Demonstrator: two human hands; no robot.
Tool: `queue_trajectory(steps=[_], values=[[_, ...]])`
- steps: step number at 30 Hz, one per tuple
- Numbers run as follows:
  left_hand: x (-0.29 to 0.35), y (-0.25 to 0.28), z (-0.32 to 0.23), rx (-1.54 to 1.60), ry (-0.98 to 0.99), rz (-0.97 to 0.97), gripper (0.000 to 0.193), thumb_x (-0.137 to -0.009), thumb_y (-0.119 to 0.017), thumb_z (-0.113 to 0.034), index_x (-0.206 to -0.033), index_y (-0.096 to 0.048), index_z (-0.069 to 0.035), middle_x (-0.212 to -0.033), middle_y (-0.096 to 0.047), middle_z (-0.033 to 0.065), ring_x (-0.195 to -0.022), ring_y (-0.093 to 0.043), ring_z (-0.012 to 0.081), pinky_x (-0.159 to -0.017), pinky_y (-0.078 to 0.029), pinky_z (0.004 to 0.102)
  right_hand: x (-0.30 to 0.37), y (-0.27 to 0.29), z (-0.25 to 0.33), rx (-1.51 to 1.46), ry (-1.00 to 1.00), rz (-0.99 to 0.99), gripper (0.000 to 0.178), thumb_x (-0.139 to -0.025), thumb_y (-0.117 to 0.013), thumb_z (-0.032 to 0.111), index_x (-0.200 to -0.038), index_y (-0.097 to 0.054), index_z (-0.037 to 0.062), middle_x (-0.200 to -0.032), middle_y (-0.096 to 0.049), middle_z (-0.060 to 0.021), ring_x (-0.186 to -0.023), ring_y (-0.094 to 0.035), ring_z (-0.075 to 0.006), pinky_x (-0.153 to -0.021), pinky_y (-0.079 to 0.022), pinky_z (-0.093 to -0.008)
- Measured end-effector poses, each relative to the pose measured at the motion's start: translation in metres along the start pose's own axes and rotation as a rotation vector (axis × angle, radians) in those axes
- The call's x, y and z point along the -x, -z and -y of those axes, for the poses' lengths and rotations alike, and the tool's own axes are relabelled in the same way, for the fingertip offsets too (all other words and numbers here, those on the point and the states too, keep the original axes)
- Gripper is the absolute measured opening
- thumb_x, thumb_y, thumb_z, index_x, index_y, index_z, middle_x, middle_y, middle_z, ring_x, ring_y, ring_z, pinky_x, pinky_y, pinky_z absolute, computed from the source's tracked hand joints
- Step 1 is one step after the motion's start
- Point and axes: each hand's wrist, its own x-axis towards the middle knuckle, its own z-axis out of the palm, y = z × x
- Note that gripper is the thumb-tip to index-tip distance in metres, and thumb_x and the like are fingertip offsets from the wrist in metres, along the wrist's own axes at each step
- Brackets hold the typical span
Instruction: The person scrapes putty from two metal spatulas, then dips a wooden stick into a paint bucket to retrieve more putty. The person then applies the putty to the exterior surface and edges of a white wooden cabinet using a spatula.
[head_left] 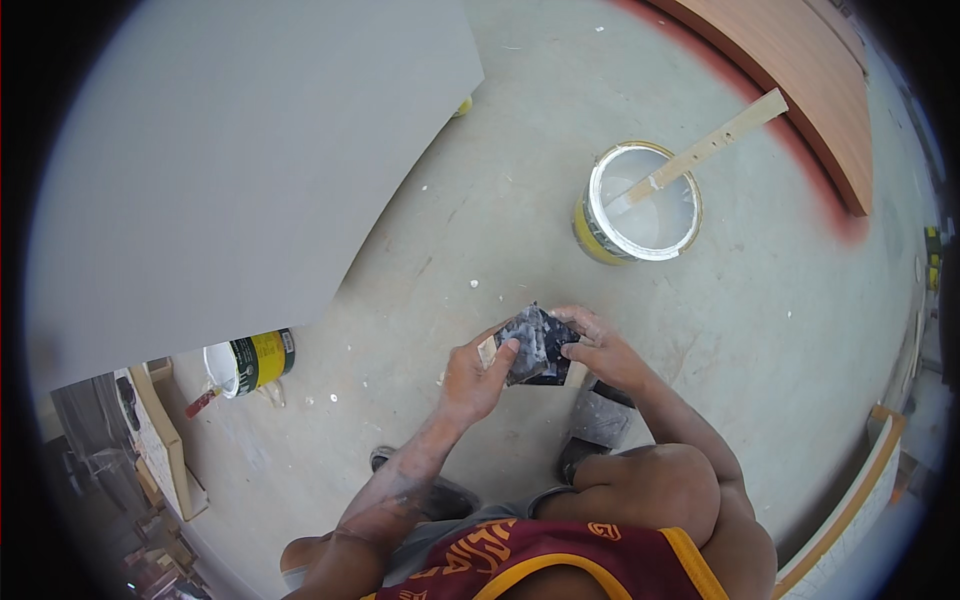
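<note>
Both hands meet in front of my knees, over the floor. My left hand (478,374) is closed on a dark, flat, square-cornered piece (527,343) smeared with white, its thumb lying across the face. My right hand (606,350) grips a darker flat piece (562,350) beside it, thumb on top and fingers behind. The two overlap or touch; I cannot tell whether they are separate scrapers or one folded sheet. A pale, wood-coloured bit shows by each hand. Beyond my right hand stands an open bucket (582,228) of whitish stuff, with a wooden stick (715,145) leaning in it.
A large grey panel (250,150) fills the upper left. Under its near edge a yellow-and-dark can (262,362) lies tipped, with a red-handled brush (203,402) at its mouth. A brown wooden board (790,80) edges the far right, with red overspray on the floor (450,260) along it.
</note>
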Motion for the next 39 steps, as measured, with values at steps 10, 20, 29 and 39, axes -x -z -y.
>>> queue_trajectory(steps=[10, 20, 29, 39], values=[[0.001, -0.010, 0.013, 0.390, -0.003, -0.056, 0.027, -0.102, -0.057, -0.014, -0.120, -0.064, 0.006, -0.100, -0.070, 0.0024, -0.089, -0.062, 0.0077, -0.076, -0.051, 0.0258, -0.005, -0.007, -0.006, -0.029, -0.100, 0.008, 0.051, -0.095, -0.062, 0.015, -0.143, -0.050, 0.0029, -0.140, -0.053, -0.0136, -0.131, -0.048, -0.0233, -0.112, -0.035, -0.0357], [0.000, -0.010, 0.004, 0.470, 0.027, -0.046, 0.027, -0.103, -0.056, -0.013, -0.121, -0.063, 0.006, -0.101, -0.069, 0.0025, -0.089, -0.062, 0.0070, -0.075, -0.051, 0.0239, -0.003, -0.015, 0.001, 0.028, 0.026, -0.064, 0.048, -0.098, -0.058, 0.015, -0.144, -0.050, 0.0041, -0.137, -0.057, -0.0151, -0.129, -0.051, -0.0255, -0.111, -0.036, -0.0361], [0.001, -0.003, -0.012, 0.296, -0.001, -0.054, 0.027, -0.100, -0.057, -0.011, -0.118, -0.065, 0.008, -0.098, -0.071, 0.0038, -0.087, -0.063, 0.0085, -0.076, -0.051, 0.0260, -0.004, -0.018, -0.002, 0.195, 0.048, -0.062, 0.048, -0.096, -0.058, 0.012, -0.143, -0.051, 0.0052, -0.142, -0.055, -0.0194, -0.132, -0.051, -0.0286, -0.112, -0.036, -0.0372], [-0.007, 0.008, -0.013, 0.144, 0.080, 0.057, 0.027, -0.099, -0.060, -0.016, -0.111, -0.068, 0.006, -0.092, -0.072, 0.0042, -0.082, -0.062, 0.0089, -0.074, -0.051, 0.0272, 0.003, -0.017, 0.011, 0.330, 0.018, -0.053, 0.050, -0.095, -0.060, 0.011, -0.144, -0.049, 0.0037, -0.142, -0.055, -0.0205, -0.130, -0.054, -0.0317, -0.111, -0.038, -0.0384]])
